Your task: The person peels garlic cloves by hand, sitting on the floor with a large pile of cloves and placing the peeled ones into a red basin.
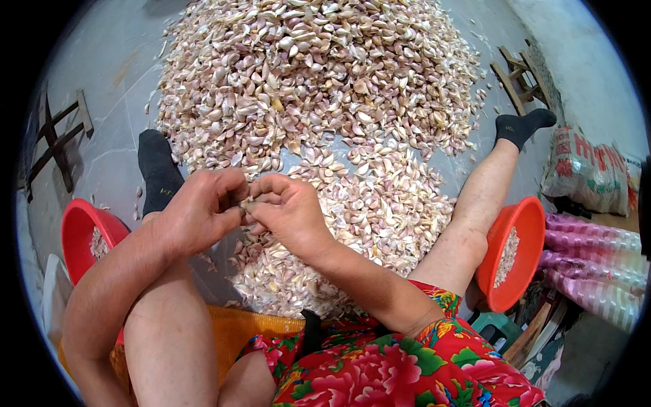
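My left hand (pixel 205 207) and my right hand (pixel 288 211) meet fingertip to fingertip, left of centre, above the garlic. Both are closed in a pinch at a small pale garlic clove (pixel 247 202), mostly hidden by the fingers and thumbs. Beneath and beyond them lies a smaller spread of loose, unpeeled garlic cloves (pixel 380 203), white to pinkish purple, between my outstretched legs. Farther off it joins a large heap of the same cloves (pixel 319 74).
A red basin (pixel 95 230) stands left of my left leg, and an orange-red basin (pixel 512 254) by my right knee; both hold small pale pieces. Wooden frames (pixel 57 139) lie at left and far right (pixel 522 78). At right are a printed woven sack (pixel 586 169) and striped pink cloth (pixel 593 264).
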A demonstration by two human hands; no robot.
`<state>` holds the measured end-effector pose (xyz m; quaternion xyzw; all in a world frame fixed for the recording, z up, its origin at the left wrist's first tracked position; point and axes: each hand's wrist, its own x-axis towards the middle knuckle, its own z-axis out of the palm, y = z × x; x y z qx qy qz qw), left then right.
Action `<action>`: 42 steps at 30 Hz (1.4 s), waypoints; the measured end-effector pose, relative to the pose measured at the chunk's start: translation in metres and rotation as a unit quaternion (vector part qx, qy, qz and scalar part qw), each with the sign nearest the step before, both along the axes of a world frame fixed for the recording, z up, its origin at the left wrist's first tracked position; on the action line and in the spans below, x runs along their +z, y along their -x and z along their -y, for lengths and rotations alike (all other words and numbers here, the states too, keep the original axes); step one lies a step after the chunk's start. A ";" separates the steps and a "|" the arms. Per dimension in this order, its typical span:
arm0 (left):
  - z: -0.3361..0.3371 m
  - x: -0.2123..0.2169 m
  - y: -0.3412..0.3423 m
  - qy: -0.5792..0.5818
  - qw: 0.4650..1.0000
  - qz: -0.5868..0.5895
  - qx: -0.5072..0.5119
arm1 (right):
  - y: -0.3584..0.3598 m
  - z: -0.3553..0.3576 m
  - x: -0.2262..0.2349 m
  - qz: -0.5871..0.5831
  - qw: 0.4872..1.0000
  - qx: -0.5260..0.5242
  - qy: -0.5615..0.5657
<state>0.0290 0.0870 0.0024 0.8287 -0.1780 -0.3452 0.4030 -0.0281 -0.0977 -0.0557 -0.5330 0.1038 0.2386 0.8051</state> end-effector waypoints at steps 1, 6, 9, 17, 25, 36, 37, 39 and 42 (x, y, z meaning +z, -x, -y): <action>-0.002 -0.002 0.000 0.004 1.000 0.001 -0.007 | 0.001 -0.001 0.001 -0.026 0.999 -0.010 -0.026; -0.001 0.005 -0.003 0.053 0.994 -0.090 0.032 | 0.003 0.008 -0.005 -0.092 0.986 -0.034 -0.132; -0.007 -0.003 -0.004 0.121 0.981 -0.127 0.077 | -0.001 0.014 -0.005 -0.109 0.972 -0.040 -0.202; -0.003 -0.002 -0.004 0.172 0.974 -0.122 0.080 | 0.002 0.014 -0.006 -0.068 0.982 -0.016 -0.173; -0.011 -0.009 -0.005 0.169 0.976 -0.124 0.054 | 0.006 0.010 -0.006 -0.017 0.993 -0.029 -0.115; -0.019 0.003 -0.009 0.088 0.954 -0.275 0.079 | 0.010 -0.012 0.015 0.087 0.994 -0.021 0.059; -0.026 0.004 -0.009 0.098 0.953 -0.265 0.109 | 0.011 -0.013 0.010 0.165 0.977 -0.016 0.132; -0.044 0.006 -0.008 0.118 0.948 -0.243 0.169 | 0.012 -0.004 0.007 0.193 0.956 0.047 0.216; -0.074 0.019 0.008 0.151 0.919 -0.093 0.353 | 0.010 0.019 -0.012 0.227 0.908 0.073 0.345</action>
